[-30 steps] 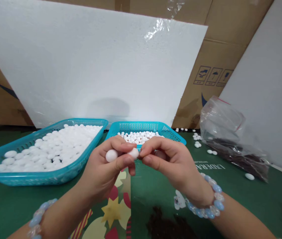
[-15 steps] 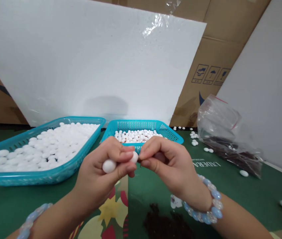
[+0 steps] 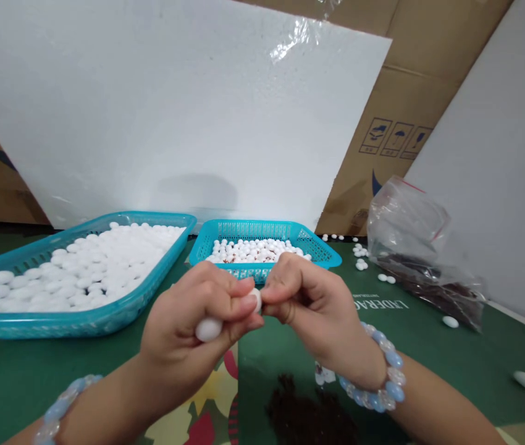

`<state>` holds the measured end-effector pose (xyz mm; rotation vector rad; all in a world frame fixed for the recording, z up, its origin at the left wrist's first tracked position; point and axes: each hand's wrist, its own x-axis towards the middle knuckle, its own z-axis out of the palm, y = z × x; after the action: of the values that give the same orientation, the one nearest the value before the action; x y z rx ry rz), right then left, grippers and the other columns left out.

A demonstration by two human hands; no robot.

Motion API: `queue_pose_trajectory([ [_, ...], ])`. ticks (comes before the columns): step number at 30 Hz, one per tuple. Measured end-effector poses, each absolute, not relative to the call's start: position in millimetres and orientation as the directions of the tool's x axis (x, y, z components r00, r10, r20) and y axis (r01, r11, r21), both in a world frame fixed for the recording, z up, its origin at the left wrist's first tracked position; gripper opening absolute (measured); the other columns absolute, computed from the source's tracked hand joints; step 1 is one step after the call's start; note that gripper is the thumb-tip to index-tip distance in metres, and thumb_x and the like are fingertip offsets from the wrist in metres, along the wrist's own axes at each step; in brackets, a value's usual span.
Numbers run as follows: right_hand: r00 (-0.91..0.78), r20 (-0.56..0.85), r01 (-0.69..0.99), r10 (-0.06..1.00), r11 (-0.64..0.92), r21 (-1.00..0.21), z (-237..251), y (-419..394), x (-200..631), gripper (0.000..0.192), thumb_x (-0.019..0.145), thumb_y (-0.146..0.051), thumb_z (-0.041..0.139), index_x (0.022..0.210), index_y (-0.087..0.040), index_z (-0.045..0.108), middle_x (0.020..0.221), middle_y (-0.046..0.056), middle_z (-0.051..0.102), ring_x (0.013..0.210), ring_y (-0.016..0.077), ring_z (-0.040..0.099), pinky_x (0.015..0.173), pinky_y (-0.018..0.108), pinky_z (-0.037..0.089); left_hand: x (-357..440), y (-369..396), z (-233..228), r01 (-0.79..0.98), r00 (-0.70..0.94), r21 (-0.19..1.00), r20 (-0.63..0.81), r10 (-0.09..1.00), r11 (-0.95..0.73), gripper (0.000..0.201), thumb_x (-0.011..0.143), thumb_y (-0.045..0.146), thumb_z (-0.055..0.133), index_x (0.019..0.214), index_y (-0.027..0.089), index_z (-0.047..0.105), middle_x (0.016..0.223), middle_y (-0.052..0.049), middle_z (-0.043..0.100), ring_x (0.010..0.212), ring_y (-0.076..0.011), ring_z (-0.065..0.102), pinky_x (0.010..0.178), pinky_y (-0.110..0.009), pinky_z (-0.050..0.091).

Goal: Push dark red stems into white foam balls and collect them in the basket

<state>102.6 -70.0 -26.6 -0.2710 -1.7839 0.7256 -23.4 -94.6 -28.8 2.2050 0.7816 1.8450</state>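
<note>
My left hand [image 3: 197,315] is closed, pinching a small white egg-shaped ball [image 3: 256,299] between thumb and fingertips. A second white ball [image 3: 209,329] is tucked in its curled fingers. Fingertips of my right hand [image 3: 311,309] meet the pinched ball on its right side. They are pressed together, and what they hold is hidden. Beneath the hands a pile of dark brown bits [image 3: 309,411] lies on the green mat [image 3: 118,364].
At left stands a blue basket [image 3: 151,304] full of white balls. A smaller blue basket [image 3: 322,252] behind my hands holds more, with brown bits among them. To the right sit a clear bag [image 3: 411,216] of dark brown material and several loose balls. A white board [image 3: 188,111] leans behind.
Both hands have drawn slightly closer together, with the right fingertips now against the ball. The left hand has shifted a little right and down.
</note>
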Motion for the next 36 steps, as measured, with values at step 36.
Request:
queue_pose_trajectory([
  [36,-0.557,0.348,-0.526,0.754,0.004,-0.851,-28,-59,90,0.013,0.054,-0.010,0.059,0.065,-0.016,0.055,0.056,-0.006,0.056,0.044,0.0016,0.051,0.042,0.010,0.043,-37,-90,-20,0.649,0.477,-0.098,0.825,0.303,-0.754,0.011,0.068,0.009,0.038,0.068,0.019,0.041,0.067,0.001,0.045,0.062,-0.0073,0.044,0.051,-0.017,0.037],
])
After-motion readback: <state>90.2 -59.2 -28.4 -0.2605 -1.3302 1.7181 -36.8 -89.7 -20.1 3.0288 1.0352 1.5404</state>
